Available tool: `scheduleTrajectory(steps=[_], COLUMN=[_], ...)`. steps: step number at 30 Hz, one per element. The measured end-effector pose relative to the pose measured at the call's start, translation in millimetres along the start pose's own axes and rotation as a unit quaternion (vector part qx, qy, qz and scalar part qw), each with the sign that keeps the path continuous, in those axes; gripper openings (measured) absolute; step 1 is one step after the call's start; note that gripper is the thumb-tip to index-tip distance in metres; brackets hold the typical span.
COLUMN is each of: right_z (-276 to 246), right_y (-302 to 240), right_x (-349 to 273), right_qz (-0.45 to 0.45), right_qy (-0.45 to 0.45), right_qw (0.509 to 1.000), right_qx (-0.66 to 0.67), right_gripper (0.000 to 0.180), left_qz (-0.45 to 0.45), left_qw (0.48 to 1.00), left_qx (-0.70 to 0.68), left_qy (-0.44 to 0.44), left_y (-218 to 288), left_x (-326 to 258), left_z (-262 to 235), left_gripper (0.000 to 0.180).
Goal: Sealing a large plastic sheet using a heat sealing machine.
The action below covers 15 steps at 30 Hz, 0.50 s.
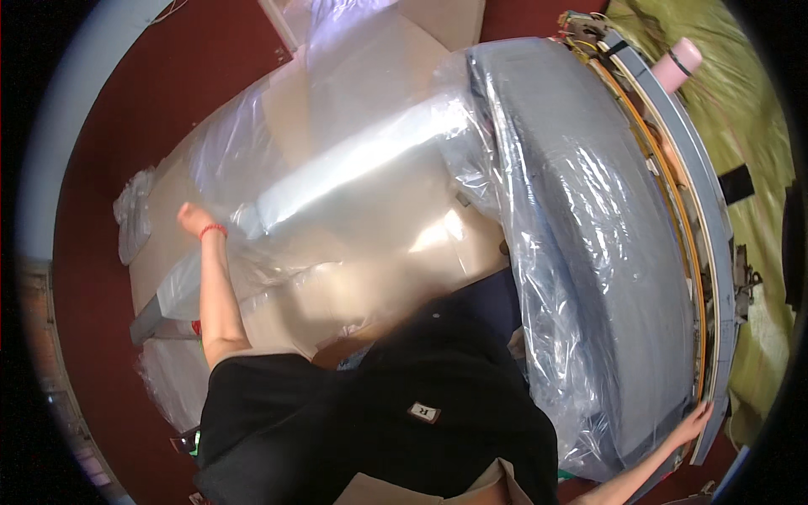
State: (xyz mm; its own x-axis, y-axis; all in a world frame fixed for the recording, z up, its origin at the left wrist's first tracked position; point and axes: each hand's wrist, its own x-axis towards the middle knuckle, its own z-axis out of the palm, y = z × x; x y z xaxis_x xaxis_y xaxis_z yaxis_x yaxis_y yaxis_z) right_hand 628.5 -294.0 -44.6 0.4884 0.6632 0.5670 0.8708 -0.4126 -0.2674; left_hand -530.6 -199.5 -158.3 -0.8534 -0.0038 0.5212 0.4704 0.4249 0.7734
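Observation:
My left hand [195, 219], a red beaded bracelet at its wrist, reaches out over the clear plastic sheet [278, 198] on the beige surface. Its fingers are curled in; whatever they might grip is too small to make out. Far to the right, my right hand [693, 422] lies with fingers stretched along the near end of a long grey rail [715, 252]. An orange strip [697, 278] runs beside that rail. Between my arms, a big grey padded panel [614, 210] is wrapped in shiny clear plastic, wrinkled along its left edge.
A pink bottle [677, 64] and a black flat object [736, 184] are on green cloth [753, 76] beyond the rail. Wires and metal parts [581, 32] crowd the rail's far end. Bunched plastic [133, 217] hangs at the left edge. The floor [93, 278] is dark red.

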Motion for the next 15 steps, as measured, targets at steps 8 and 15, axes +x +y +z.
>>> scheduleTrajectory(steps=[8,15], right_z=[16,2], right_y=[-362,-461], right_x=[-5,-43], right_qz=[-0.088,0.025], right_qy=[-0.285,-0.416], right_qw=[0.856,0.455], right_qx=[0.423,0.787], right_gripper=[0.03,0.063], left_qz=[0.066,0.58], left_qw=[0.543,0.359], left_qx=[-0.425,-0.467], left_qy=[-0.722,-0.562], left_y=[443,567], left_x=[-273,-370], left_z=[-46,-99], left_gripper=[0.028,0.044])
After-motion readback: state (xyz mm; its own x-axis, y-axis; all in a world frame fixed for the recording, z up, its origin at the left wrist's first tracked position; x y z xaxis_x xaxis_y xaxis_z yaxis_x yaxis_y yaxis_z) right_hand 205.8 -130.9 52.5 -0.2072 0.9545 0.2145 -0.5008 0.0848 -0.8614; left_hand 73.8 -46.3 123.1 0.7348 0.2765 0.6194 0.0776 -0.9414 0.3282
